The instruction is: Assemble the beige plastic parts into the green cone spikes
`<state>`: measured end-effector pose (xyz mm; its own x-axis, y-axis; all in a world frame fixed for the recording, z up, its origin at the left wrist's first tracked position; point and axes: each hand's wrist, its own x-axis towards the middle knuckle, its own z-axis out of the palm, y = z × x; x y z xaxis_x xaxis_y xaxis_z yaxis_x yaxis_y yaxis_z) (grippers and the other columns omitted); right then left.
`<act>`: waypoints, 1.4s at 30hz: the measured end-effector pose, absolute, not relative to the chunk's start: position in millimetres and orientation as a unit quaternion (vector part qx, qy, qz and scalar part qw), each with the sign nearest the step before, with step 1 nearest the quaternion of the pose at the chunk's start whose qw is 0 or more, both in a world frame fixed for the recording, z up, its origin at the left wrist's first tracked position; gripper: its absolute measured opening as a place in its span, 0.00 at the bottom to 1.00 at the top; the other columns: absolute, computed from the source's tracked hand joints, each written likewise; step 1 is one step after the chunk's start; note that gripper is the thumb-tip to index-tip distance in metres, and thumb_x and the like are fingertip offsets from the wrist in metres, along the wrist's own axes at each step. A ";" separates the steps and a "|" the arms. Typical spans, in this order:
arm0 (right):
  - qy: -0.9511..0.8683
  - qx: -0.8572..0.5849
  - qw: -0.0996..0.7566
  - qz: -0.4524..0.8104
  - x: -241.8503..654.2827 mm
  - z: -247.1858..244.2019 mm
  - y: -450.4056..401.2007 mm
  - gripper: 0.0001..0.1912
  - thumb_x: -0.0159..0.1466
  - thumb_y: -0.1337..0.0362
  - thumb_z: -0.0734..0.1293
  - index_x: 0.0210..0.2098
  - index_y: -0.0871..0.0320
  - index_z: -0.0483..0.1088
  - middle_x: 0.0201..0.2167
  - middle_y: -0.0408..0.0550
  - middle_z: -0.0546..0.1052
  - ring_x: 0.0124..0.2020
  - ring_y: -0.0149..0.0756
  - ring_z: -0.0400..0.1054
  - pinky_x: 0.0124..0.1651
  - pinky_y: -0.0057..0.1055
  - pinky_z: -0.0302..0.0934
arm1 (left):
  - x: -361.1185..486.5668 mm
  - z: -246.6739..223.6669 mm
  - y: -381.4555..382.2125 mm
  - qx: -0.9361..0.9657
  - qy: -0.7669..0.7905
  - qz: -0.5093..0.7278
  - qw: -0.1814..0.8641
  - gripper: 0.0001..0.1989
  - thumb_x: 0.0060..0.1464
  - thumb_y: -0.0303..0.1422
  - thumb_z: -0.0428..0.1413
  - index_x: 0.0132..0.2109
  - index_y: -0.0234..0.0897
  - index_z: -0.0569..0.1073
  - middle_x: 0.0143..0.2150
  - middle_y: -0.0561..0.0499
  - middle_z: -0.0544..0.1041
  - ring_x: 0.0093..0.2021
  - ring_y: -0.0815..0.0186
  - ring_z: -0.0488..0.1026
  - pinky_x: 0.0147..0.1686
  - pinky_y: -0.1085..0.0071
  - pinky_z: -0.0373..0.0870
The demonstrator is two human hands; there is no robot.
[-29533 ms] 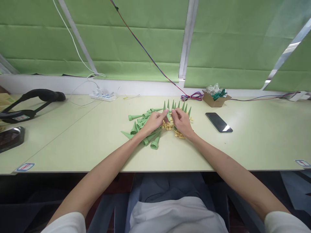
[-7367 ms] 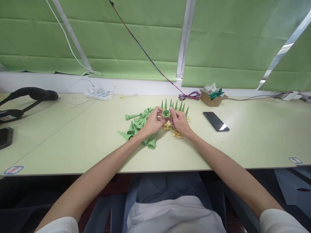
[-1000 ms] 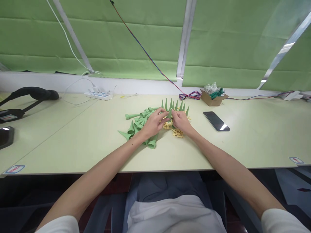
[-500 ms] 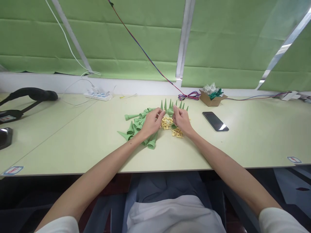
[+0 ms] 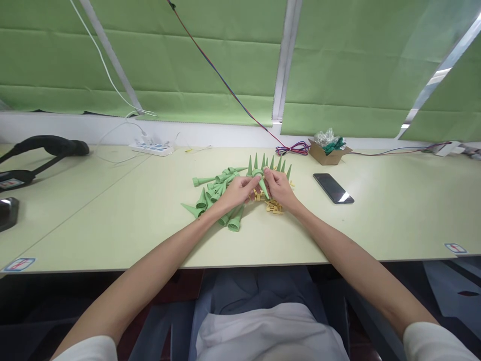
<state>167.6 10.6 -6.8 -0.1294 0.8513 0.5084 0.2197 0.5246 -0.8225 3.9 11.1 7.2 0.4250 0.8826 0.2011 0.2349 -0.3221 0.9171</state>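
Observation:
Between my hands is a green plastic watering spike [image 5: 264, 188], its narrow tip slanting down toward me and its wide collar on top. My left hand [image 5: 240, 191] closes its thumb and fingers on the collar from the left. From the right, my right hand [image 5: 280, 188] pinches at the same spike; whether its fingertips also hold a small yellow piece is hidden. Small yellow plastic pieces [image 5: 274, 206] lie in a pile under and in front of the hands. Loose green spikes [image 5: 235, 220] are heaped to the left. Behind the hands several green spikes [image 5: 279, 163] stand with tips up.
A black phone [image 5: 333, 188] lies to the right. Behind it are a small cardboard box [image 5: 326, 154] with plastic bags and a coiled red-blue cable [image 5: 293, 149]. A white power strip [image 5: 152, 147] and a black strap-like device [image 5: 48, 145] are at the left.
My hands have come together. The spike has tilted so its tip now points down toward me, and my left hand now grips it along with my right.

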 end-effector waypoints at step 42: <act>-0.669 -0.356 0.557 0.339 165.3 -7.4 13.3 0.32 0.65 0.35 0.58 0.19 0.55 0.56 0.13 0.38 0.60 0.14 0.26 0.53 0.18 0.29 0.48 | 5.5 10.7 14.2 0.556 0.277 0.383 0.683 0.19 0.56 0.48 0.61 0.37 0.33 0.72 0.28 0.50 0.72 0.25 0.69 0.70 0.19 0.75 0.63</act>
<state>165.3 13.3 -7.4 -0.1256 0.8539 0.5051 0.0989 0.5173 -0.8500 5.5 14.2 10.7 0.5528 0.8319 0.0479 -0.2155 0.0872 0.9726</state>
